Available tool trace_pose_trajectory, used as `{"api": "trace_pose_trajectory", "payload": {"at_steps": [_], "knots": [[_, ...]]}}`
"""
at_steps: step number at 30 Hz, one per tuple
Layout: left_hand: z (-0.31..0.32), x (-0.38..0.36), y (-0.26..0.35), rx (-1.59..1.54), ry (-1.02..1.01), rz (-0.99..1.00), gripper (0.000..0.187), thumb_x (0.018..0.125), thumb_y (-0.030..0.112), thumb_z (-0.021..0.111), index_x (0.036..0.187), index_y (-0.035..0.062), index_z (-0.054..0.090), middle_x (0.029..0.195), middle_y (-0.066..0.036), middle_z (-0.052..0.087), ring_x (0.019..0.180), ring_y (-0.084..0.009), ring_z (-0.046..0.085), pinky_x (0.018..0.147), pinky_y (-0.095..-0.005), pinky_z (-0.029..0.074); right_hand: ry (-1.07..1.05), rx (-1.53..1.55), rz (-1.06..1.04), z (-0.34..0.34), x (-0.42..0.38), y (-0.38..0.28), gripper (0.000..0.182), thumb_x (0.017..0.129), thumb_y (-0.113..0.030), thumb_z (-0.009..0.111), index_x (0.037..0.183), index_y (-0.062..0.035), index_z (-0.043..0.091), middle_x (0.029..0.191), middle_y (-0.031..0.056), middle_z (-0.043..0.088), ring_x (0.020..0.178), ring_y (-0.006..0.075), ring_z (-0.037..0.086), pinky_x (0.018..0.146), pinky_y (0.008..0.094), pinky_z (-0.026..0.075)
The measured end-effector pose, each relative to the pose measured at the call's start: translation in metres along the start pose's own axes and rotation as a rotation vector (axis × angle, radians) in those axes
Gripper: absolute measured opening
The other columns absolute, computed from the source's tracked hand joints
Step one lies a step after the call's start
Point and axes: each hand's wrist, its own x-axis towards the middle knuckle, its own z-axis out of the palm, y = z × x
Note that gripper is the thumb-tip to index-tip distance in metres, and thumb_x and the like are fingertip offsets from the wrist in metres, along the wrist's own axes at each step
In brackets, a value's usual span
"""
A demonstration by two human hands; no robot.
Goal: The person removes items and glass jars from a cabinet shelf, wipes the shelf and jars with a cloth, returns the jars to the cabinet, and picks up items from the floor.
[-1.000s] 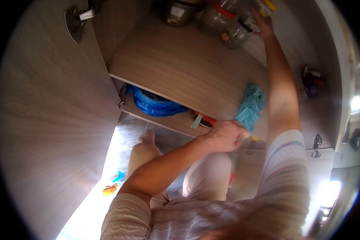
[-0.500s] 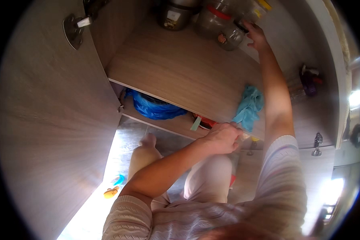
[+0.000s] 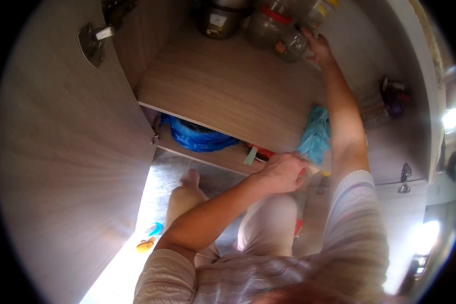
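At the upper right of the shelf, my right hand has its fingers round the top of a small glass jar with a picture on its side. My left hand is closed at the shelf's front edge, its fingers curled and turned from view. A corner of a light blue cloth reaches to these fingers; whether they grip the cloth or the edge is hidden. Beside the small jar stand a larger jar with a red lid and a jar with a yellow lid.
A dark container with a label stands at the back. An opened cabinet door fills the left side. Below the shelf lies a blue plastic bag. A purple-topped item is at the right wall. Small orange and blue items lie on the floor.
My right hand and the small jar have shifted slightly back and to the left. My left hand stays at the shelf edge. The view has tilted a little.
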Motion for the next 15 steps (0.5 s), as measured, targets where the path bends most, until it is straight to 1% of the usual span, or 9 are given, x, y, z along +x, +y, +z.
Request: {"api": "trace_pose_trajectory", "payload": {"at_steps": [1, 4, 7, 10, 12, 15], "knots": [[0.0, -0.001, 0.001, -0.001, -0.003, -0.003, 0.043, 0.076, 0.021, 0.063, 0.118, 0.0184, 0.057, 0.109, -0.011, 0.055, 0.098, -0.0293, 0.057, 0.085, -0.0391, 0.046, 0.011, -0.019, 0.008, 0.0, 0.0, 0.004, 0.106, 0.068, -0.056, 0.071, 0.144, -0.0076, 0.014, 0.138, 0.0221, 0.031, 0.122, 0.0373, 0.038, 0.088, 0.0585, 0.04], [-0.001, -0.001, 0.002, 0.006, -0.012, -0.016, 0.043, 0.076, 0.021, 0.063, 0.119, 0.0194, 0.057, 0.108, -0.011, 0.055, 0.098, -0.0295, 0.057, 0.085, -0.0395, 0.046, -0.155, 0.024, 0.149, -0.005, 0.007, 0.021, 0.107, 0.069, -0.05, 0.073, 0.141, 0.0019, 0.013, 0.142, 0.0211, 0.027, 0.12, 0.0386, 0.041, 0.086, 0.0583, 0.044], [0.0, -0.001, 0.004, 0.032, -0.018, -0.025, 0.045, 0.076, 0.021, 0.063, 0.121, 0.0201, 0.056, 0.108, -0.011, 0.055, 0.097, -0.0293, 0.057, 0.084, -0.0399, 0.046, -0.242, 0.011, 0.211, 0.006, 0.01, 0.039, 0.1, 0.072, -0.048, 0.072, 0.139, 0.0038, 0.018, 0.138, 0.0231, 0.031, 0.111, 0.0388, 0.047, 0.079, 0.058, 0.048], [0.003, 0.0, 0.002, 0.043, -0.014, -0.024, 0.046, 0.076, 0.021, 0.063, 0.121, 0.0197, 0.055, 0.107, -0.011, 0.054, 0.097, -0.0289, 0.057, 0.084, -0.04, 0.046, -0.177, 0.021, 0.168, 0.014, -0.006, 0.031, 0.094, 0.074, -0.048, 0.07, 0.136, 0.0054, 0.023, 0.135, 0.0237, 0.035, 0.109, 0.0397, 0.048, 0.074, 0.0561, 0.051], [0.004, 0.001, 0.001, 0.04, -0.016, -0.019, 0.046, 0.076, 0.02, 0.063, 0.122, 0.0192, 0.055, 0.107, -0.011, 0.054, 0.097, -0.0287, 0.057, 0.083, -0.0399, 0.046, -0.172, 0.038, 0.193, 0.015, -0.003, 0.03, 0.089, 0.075, -0.048, 0.068, 0.133, 0.006, 0.027, 0.133, 0.0231, 0.036, 0.111, 0.0399, 0.047, 0.076, 0.0559, 0.051], [0.003, -0.001, 0.001, -0.036, 0.031, 0.01, 0.032, 0.075, 0.019, 0.06, 0.106, 0.0116, 0.061, 0.11, -0.016, 0.055, 0.099, -0.0318, 0.056, 0.083, -0.0416, 0.046, -0.127, 0.087, 0.21, 0.017, -0.002, 0.033, 0.084, 0.077, -0.047, 0.067, 0.13, 0.0061, 0.03, 0.131, 0.0225, 0.037, 0.112, 0.0402, 0.046, 0.077, 0.0557, 0.051]]}}
